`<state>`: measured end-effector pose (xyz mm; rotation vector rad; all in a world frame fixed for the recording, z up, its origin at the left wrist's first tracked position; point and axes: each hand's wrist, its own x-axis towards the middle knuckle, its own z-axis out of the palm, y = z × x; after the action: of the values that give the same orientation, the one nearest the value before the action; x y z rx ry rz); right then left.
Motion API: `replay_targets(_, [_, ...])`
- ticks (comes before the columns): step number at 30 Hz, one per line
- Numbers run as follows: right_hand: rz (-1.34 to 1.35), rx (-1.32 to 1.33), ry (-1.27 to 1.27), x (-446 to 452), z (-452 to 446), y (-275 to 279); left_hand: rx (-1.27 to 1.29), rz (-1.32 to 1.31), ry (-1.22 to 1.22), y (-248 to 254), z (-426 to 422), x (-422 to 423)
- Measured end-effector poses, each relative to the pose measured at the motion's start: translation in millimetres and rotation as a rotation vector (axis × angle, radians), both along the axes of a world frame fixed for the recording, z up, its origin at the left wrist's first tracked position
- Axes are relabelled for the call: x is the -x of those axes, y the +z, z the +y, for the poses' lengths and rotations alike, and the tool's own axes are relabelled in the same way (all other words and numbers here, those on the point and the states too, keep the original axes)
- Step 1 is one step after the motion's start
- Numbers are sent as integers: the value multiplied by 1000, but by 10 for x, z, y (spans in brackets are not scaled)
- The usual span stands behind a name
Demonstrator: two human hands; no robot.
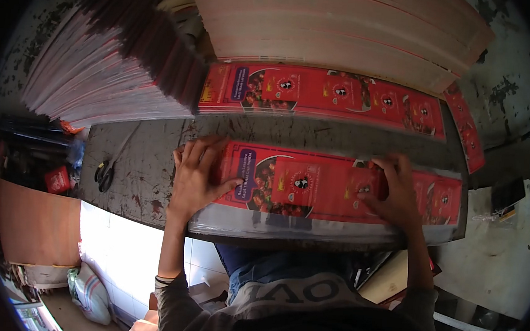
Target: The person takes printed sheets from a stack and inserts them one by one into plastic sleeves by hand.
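Note:
A red printed packaging sheet (331, 192), with food pictures and a blue label, lies lengthwise before me on top of a clear plastic layer (242, 221). My left hand (197, 176) rests at its left end, the fingers spread toward the far corner and the thumb on the blue label. Toward the sheet's right part, my right hand (398, 191) arches over it, fingers at the far edge and thumb apart on the print. Whether either hand pinches a single layer is hidden.
Behind is a row of similar red sheets (339, 96), with big cardboard panels (344, 25) over it. A tall fanned stack of sheets (117, 60) stands at the left. Black-handled scissors (105, 175) lie on the worn dark table (139, 180). Another red strip (467, 128) sits at the right edge.

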<state>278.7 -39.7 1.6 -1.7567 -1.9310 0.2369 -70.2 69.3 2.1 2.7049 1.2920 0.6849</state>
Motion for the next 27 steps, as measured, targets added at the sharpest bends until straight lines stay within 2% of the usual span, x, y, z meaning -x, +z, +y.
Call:
replay_targets(5, [48,-26,39,11,21,18,-38,16,52,-23,6,-1])
replay_targets(8, [-37,-42,97,-6,35,18,-98,-45,24,-89,9,33])
replay_targets(17, [-27,-143,90,14,-10,53,-191,-82,-30,-62,-29,13])
replay_targets(19, [-34,-144,83,12,-9,50,-22,-86,-15,-44,-34,32])
replay_targets(22, [-32,-158,80,10,11,18,44,-134,-54,-65,4,62])
replay_targets(27, [7,-182,86,23,40,11,25,-183,-74,-99,7,60])
